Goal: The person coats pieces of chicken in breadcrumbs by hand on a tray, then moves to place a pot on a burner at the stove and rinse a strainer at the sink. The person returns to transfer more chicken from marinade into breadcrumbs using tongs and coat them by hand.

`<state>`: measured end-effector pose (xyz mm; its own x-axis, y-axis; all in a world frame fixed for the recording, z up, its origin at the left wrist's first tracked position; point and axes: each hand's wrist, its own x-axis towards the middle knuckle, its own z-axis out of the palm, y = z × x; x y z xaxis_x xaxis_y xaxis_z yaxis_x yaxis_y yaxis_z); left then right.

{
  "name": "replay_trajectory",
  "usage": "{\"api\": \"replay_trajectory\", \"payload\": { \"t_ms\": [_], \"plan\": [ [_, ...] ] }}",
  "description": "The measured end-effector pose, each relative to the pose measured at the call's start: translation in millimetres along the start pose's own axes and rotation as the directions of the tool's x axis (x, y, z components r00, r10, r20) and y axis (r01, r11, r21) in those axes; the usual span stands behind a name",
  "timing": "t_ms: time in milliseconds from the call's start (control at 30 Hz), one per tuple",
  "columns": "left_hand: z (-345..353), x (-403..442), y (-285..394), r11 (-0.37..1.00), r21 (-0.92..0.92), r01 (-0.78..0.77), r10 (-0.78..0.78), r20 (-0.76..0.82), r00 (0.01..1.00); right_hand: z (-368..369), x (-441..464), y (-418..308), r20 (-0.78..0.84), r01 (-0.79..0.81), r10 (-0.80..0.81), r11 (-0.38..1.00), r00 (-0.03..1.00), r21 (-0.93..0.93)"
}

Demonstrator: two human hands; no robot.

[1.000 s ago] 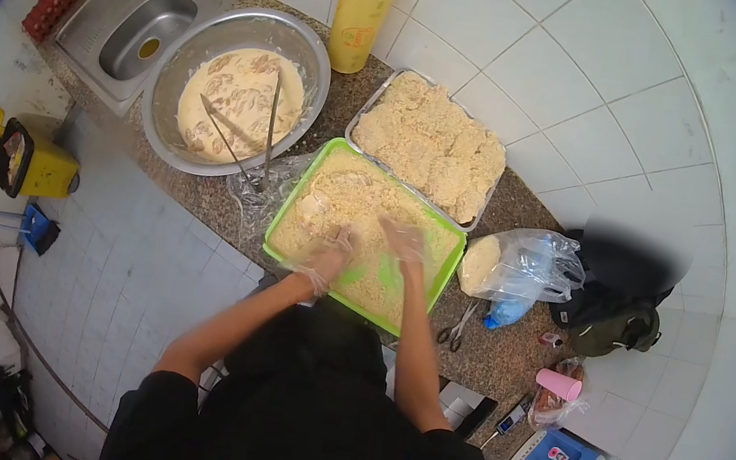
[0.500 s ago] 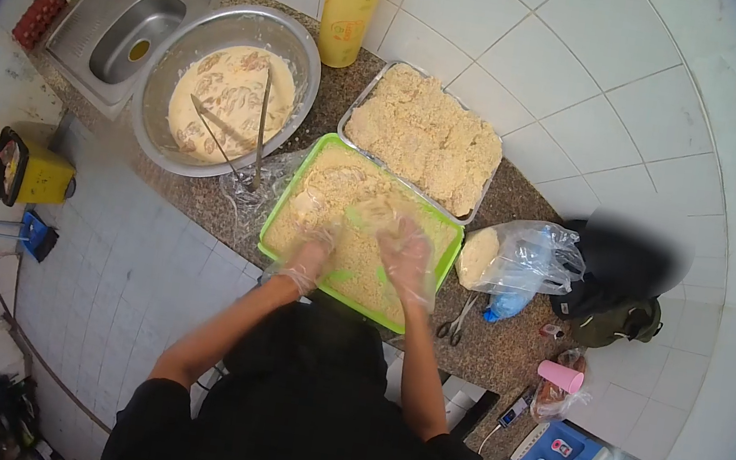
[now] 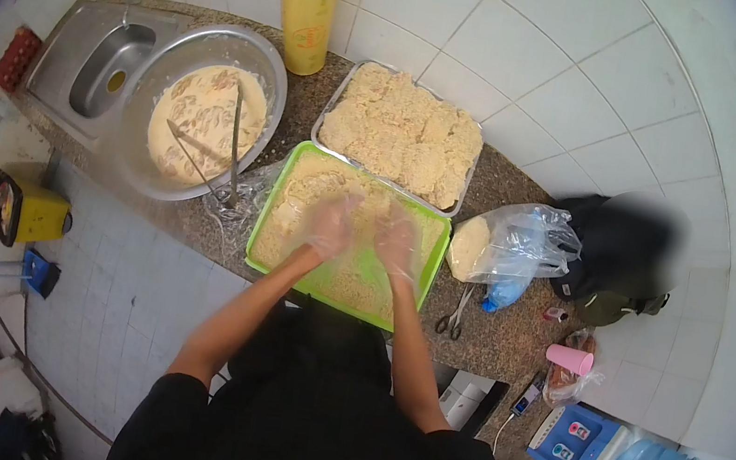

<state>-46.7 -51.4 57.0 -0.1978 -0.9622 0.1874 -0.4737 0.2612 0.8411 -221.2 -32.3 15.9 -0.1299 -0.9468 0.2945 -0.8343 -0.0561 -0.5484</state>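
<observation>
"What is at the far left?"

"A steel sink (image 3: 112, 53), then a large metal bowl (image 3: 144, 95) of pale batter (image 3: 194, 93) with pieces in it. Metal tongs (image 3: 235, 155) lie across its near right rim, arms spread, tips inside the bowl. A cling film roll (image 3: 306, 24) stands upright beyond the bowl, to its right."

"And the middle?"

"A green tray (image 3: 259, 224) of crumbs (image 3: 277, 241), at the near edge of the granite counter (image 3: 489, 337). Crumb-covered lumps show in its far left part."

"Where are the hands?"

"Both are over that tray, in clear plastic gloves. The left hand (image 3: 332, 225) is near the middle, the right hand (image 3: 397, 241) just beside it. Both are blurred, so I can't tell how wide the fingers are or whether they hold anything."

"What lies beyond?"

"A metal tray (image 3: 465, 192) filled with crumb-coated pieces (image 3: 401, 131), right against the green tray's far side."

"And to the right?"

"A clear plastic bag (image 3: 526, 243) with something pale inside, just beside the green tray. Scissors (image 3: 451, 322) lie nearer, handles toward the near side. Farther right, a pink cup (image 3: 569, 359) lies on its side near a blue and white water dispenser (image 3: 577, 446)."
</observation>
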Motion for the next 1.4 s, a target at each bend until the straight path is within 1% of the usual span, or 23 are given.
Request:
{"api": "replay_trajectory", "payload": {
  "t_ms": [33,100,200,300,333,367,433,500,600,633,700,733,833,867,900,933,1000,1067,1100,1200,1300,1367,1400],
  "plan": [
    [-1.3,13.3,1.0,0.995,0.094,0.042,-0.046,0.041,0.998,1.9,3.6,0.9,0.024,0.01,-0.009,0.999,1.0,-0.048],
    [16.2,38.3,-0.8,0.961,0.27,-0.062,0.073,-0.032,0.997,7.8,7.0,-1.0,0.08,0.038,-0.027,0.99,0.996,-0.139],
    [33.9,61.7,7.8,0.876,0.457,-0.153,0.173,-0.002,0.985,-11.3,12.7,-3.6,0.351,-0.137,0.214,0.963,0.912,-0.232],
    [57.9,61.6,-14.5,0.734,0.653,-0.185,0.142,0.119,0.983,-1.4,-6.4,42.9,-0.037,0.072,-0.073,0.997,0.997,-0.031],
    [62.7,55.0,-22.7,0.669,0.719,-0.19,0.101,0.165,0.981,-11.1,-7.1,40.4,0.002,-0.099,0.099,0.988,0.995,0.115],
    [67.7,53.9,-32.5,0.688,0.702,-0.185,0.116,0.145,0.983,-21.1,-10.5,37.7,0.065,-0.275,0.267,0.929,0.962,0.25],
    [68.3,45.7,-43.5,0.721,0.664,-0.199,0.149,0.132,0.98,-43.2,-21.5,14.7,0.139,-0.383,0.363,0.909,0.921,0.162],
    [72.1,44.5,-54.0,0.712,0.648,-0.269,0.218,0.16,0.963,-57.2,-6.7,-5.6,0.166,-0.144,0.192,0.954,0.967,-0.262],
    [63.4,51.8,-47.0,0.757,0.569,-0.321,0.275,0.169,0.947,-14.1,-13.4,-9.0,0.259,-0.085,0.165,0.952,0.952,-0.294],
    [55.6,55.8,-42.2,0.779,0.537,-0.325,0.282,0.162,0.946,-15.5,-13.2,-8.5,0.304,-0.225,0.261,0.963,0.916,-0.148],
    [42.3,55.1,-40.3,0.853,0.445,-0.273,0.361,-0.127,0.924,-24.7,-3.8,-6.4,0.43,-0.492,0.399,0.861,0.81,0.128],
    [36.2,44.5,-41.3,0.886,0.385,-0.258,0.373,-0.261,0.891,-30.8,-4.3,-4.1,0.387,-0.479,0.383,0.857,0.839,0.188],
    [7.5,4.5,-40.3,0.929,0.336,-0.151,0.209,-0.143,0.967,-47.0,-0.8,-13.7,0.249,-0.437,0.377,0.86,0.892,0.265],
    [1.1,-3.7,-34.9,0.904,0.413,-0.112,0.089,0.074,0.993,-53.7,5.0,-25.4,0.204,-0.425,0.384,0.877,0.9,0.223],
    [-8.6,-11.2,-22.0,0.866,0.491,-0.088,-0.058,0.274,0.96,-65.1,10.6,-41.1,0.162,-0.414,0.389,0.893,0.907,0.178],
    [-14.9,-20.8,-14.4,0.82,0.567,-0.083,-0.218,0.443,0.869,-81.7,16.9,-59.4,0.234,-0.409,0.36,0.886,0.903,0.217],
    [-20.2,-45.2,-10.4,0.882,0.428,-0.195,-0.027,0.459,0.888,-108.8,29.2,-87.8,0.365,-0.401,0.286,0.867,0.886,0.295],
    [-21.0,-58.2,-15.1,0.898,0.372,-0.237,0.06,0.429,0.901,-84.4,8.9,-63.0,0.207,-0.292,0.238,0.911,0.949,0.292],
    [-20.0,-64.2,-27.7,0.896,0.388,-0.215,0.045,0.403,0.914,-75.7,-1.2,-53.2,0.126,-0.237,0.209,0.929,0.97,0.283],
    [-6.8,-70.8,-28.6,0.965,0.255,-0.058,-0.043,0.373,0.927,-66.7,-15.9,-59.1,0.43,-0.408,0.464,0.886,0.775,-0.22],
    [17.7,-68.6,-15.6,0.99,0.138,0.026,-0.086,0.453,0.887,16.9,-76.4,-21.7,0.297,-0.27,0.292,0.956,0.909,-0.112],
    [23.6,-61.3,-12.6,0.995,0.085,0.044,-0.076,0.431,0.899,16.2,-64.9,-10.7,0.496,-0.056,0.139,0.983,0.857,-0.178],
    [25.1,-57.3,-10.5,0.997,0.048,0.054,-0.068,0.37,0.927,6.0,-54.9,-11.0,0.508,-0.121,0.16,0.987,0.846,-0.108]
  ]
}}
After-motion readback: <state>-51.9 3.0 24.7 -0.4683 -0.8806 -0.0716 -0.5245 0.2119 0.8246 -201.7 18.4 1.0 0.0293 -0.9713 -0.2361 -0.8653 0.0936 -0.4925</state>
